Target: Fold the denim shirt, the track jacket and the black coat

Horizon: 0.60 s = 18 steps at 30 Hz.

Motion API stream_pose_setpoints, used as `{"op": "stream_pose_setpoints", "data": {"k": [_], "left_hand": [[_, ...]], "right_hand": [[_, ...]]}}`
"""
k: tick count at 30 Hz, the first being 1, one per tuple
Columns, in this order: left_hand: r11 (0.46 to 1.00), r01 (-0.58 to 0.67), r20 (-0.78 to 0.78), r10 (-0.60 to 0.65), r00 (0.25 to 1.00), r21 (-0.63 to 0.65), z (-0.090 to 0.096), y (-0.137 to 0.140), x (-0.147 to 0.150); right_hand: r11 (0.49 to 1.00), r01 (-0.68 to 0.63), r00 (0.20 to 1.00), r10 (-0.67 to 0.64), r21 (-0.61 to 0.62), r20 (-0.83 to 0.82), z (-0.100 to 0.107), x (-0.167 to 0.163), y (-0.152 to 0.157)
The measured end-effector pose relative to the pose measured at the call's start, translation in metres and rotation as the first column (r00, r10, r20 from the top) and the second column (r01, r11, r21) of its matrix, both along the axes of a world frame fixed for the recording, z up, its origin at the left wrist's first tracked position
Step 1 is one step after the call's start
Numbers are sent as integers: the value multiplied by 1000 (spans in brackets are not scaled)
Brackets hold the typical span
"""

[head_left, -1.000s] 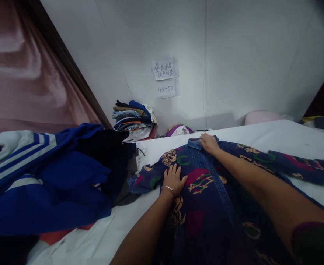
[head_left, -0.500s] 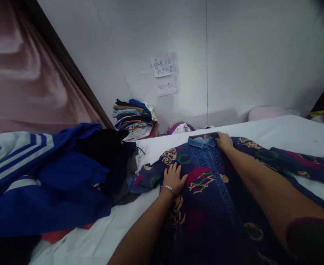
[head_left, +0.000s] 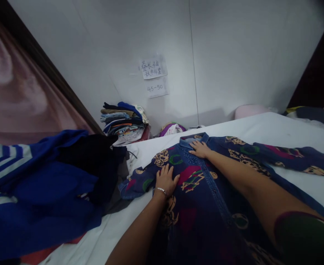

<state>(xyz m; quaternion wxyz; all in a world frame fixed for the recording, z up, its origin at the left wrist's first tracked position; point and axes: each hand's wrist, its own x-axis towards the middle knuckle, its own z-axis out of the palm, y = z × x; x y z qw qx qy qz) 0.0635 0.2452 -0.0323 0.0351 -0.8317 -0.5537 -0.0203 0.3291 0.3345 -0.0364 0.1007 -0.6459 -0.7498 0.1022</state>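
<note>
A dark blue patterned denim shirt (head_left: pixel 191 180) lies spread out, front side up, with its collar at the far end. My left hand (head_left: pixel 166 180), wearing a silver bracelet, rests flat on the shirt's left chest with the fingers spread. Just below the collar, my right hand (head_left: pixel 200 149) lies on the button placket, its fingers stretched out. One sleeve extends to the right across the white table. The other sleeve is bent out to the left, its cuff near the pile of clothes.
A heap of blue and black clothes (head_left: pixel 54 191) covers the left side of the white table (head_left: pixel 283 136). Beyond the far edge stands a stack of folded clothes (head_left: pixel 124 123). Two handwritten paper signs (head_left: pixel 153 68) hang on the wall. A pink curtain (head_left: pixel 26 88) drapes at left.
My right hand has let go of the collar's right side and moved left and down onto the upper placket. My left hand stays on the chest. The view has shifted right.
</note>
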Motion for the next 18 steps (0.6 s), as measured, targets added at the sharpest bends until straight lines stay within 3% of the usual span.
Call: {"op": "stream_pose_setpoints", "data": {"k": [4, 8, 14, 18], "left_hand": [[1000, 9, -8, -9, 1000, 12, -2, 3, -1], [1000, -1, -18, 1, 1000, 8, -4, 5, 0], [1000, 0, -16, -1, 1000, -26, 3, 4, 2], [1000, -1, -29, 0, 1000, -23, 4, 6, 2]], "right_hand": [[997, 22, 999, -20, 72, -29, 12, 14, -8], [965, 155, 986, -166, 212, 35, 13, 54, -37], [954, 299, 948, -292, -34, 126, -7, 107, -70], [954, 293, 952, -286, -59, 108, 7, 111, -73]]}}
